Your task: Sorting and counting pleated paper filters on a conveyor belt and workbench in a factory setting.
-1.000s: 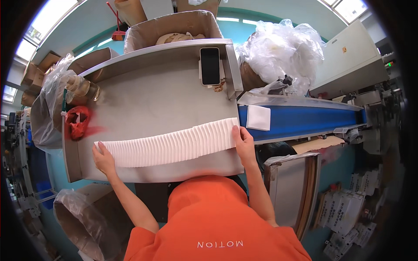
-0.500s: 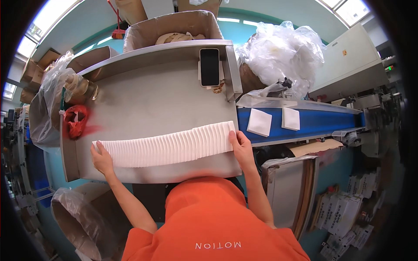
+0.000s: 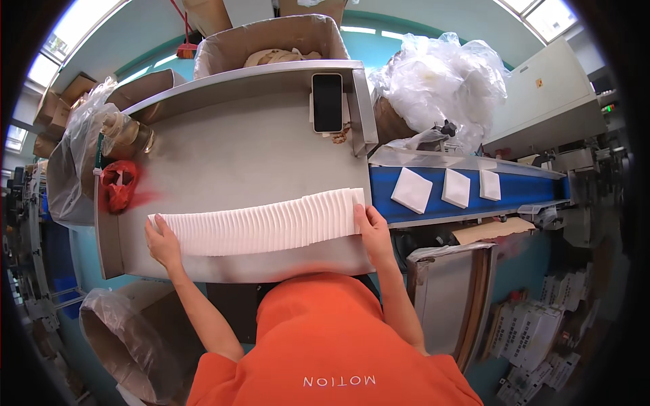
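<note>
A long row of white folded napkins (image 3: pixel 257 227) stands on edge across the near part of a metal work table (image 3: pixel 223 155), bowed slightly and rising to the right. My left hand (image 3: pixel 163 243) grips its left end, with the thumb on the near side of the end napkin. The right end is held by my right hand (image 3: pixel 374 233), thumb and fingers on the last few napkins, which stand a little apart from the rest. Just beyond that hand, several separate napkins lie flat on a blue conveyor belt (image 3: pixel 433 189), the nearest napkin (image 3: pixel 412 190) being tilted like a diamond.
A phone (image 3: pixel 328 103) lies at the table's back right, beside the raised metal rim. On the left are a red plastic bag (image 3: pixel 120 186) and a clear jar (image 3: pixel 139 139). Behind stands an open carton (image 3: pixel 271 37); a heap of clear plastic (image 3: pixel 443 88) sits beyond the belt.
Another napkin has come onto the conveyor belt, and those on it have moved right, away from the table. My left hand has shifted slightly right, squeezing the row a little shorter.
</note>
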`<control>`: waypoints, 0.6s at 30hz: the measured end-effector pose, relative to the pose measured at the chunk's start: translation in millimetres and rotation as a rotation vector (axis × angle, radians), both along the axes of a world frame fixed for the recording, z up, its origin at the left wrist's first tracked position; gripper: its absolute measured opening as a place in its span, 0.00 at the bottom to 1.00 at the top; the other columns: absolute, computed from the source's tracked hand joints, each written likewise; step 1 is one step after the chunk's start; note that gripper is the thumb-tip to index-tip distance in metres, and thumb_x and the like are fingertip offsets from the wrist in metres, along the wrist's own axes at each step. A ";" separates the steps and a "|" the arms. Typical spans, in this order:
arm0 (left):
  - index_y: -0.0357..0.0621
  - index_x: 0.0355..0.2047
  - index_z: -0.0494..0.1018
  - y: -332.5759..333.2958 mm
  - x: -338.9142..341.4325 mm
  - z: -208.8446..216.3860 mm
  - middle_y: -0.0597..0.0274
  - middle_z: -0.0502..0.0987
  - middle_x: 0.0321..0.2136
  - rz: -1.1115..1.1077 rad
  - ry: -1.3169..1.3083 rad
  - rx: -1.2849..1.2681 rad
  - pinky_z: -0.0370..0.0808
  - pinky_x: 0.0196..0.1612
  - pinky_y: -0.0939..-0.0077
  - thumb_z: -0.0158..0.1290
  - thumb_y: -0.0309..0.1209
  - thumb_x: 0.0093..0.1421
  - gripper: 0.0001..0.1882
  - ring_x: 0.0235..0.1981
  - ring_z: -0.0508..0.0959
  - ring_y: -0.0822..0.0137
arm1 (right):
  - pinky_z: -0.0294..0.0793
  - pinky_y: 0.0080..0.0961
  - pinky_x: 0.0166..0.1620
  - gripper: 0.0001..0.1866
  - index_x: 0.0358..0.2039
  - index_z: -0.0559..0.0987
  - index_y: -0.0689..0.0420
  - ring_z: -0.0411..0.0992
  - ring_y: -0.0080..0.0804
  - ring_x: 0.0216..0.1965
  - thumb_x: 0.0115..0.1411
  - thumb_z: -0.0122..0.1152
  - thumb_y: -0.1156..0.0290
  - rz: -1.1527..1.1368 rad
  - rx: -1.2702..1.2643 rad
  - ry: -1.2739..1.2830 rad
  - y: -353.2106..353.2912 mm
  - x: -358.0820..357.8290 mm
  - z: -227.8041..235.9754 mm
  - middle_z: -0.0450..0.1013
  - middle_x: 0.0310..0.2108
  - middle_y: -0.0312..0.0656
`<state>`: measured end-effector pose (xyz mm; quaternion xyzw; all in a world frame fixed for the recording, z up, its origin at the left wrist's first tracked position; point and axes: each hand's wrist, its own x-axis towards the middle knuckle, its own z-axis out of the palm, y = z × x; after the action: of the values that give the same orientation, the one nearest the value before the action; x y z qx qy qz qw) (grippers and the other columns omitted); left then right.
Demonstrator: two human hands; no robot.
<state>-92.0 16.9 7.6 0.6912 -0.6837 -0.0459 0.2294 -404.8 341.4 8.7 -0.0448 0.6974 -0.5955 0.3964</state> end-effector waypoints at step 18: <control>0.38 0.53 0.66 11.2 -16.4 3.2 0.45 0.71 0.50 -0.023 -0.009 0.011 0.66 0.54 0.57 0.40 0.49 0.65 0.28 0.51 0.70 0.45 | 0.64 0.11 0.33 0.17 0.39 0.75 0.60 0.65 0.13 0.29 0.64 0.53 0.58 -0.026 -0.031 -0.089 17.5 -4.5 -1.5 0.71 0.27 0.31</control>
<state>-108.4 28.1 10.8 0.6847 -0.6925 -0.0493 0.2219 -409.2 358.9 7.2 -0.0153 0.6703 -0.6127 0.4185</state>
